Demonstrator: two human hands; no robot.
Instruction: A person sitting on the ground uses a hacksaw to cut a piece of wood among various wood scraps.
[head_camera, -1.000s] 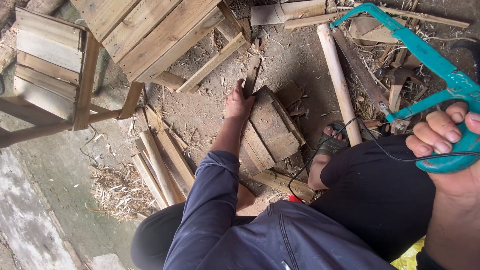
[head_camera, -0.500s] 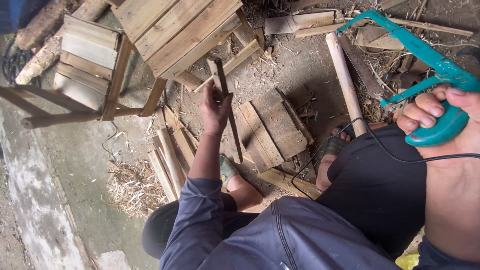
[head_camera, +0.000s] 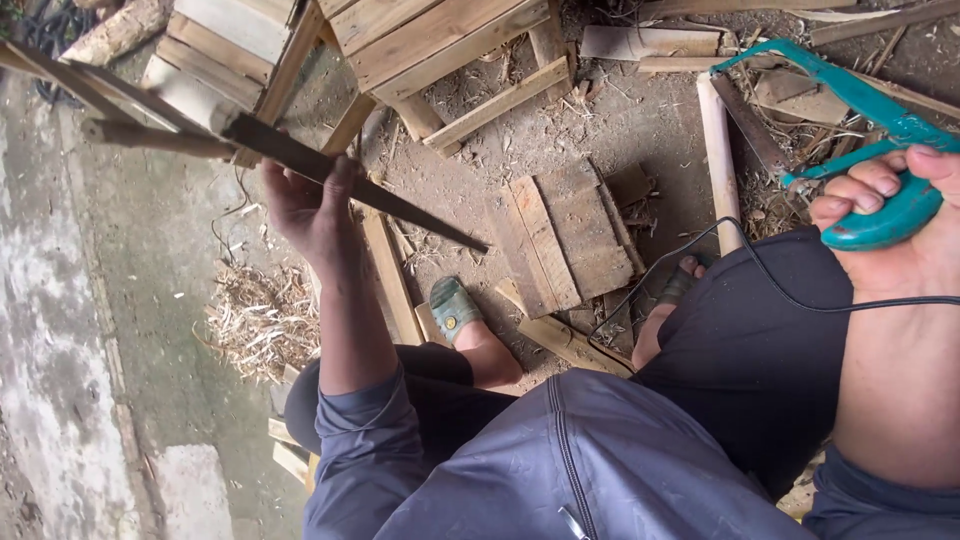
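a: so, where do things stand around the wooden block (head_camera: 565, 240) on the ground?

b: the block lies flat on the dirt in front of the person's feet, and nothing rests on top of it yet. the thin dark wooden strip (head_camera: 340, 175) is up in the air, well to the left of the block, with its lower tip pointing down toward the block's left edge.

a: who has the strip?

b: the left hand (head_camera: 310, 205) is wrapped around its middle, fingers closed on it. the far end of the strip reaches up past the slatted wooden crate (head_camera: 240, 50).

a: and the other hand?

b: the right hand (head_camera: 900, 225) is clenched around the handle of a teal hacksaw (head_camera: 850, 130), held off to the right of the block, clear of any wood. a black cord (head_camera: 720, 250) runs across the dark trousers between the block and that hand.

a: any cutting done?

b: i'd judge not on this strip: it looks whole, and the saw is touching nothing. picked up and saw in hand seems done; setting the strip down on the block and sawing looks left. there are shavings (head_camera: 255, 320) left of the block and a pale round pole (head_camera: 720, 160) just to its right, lying loose.
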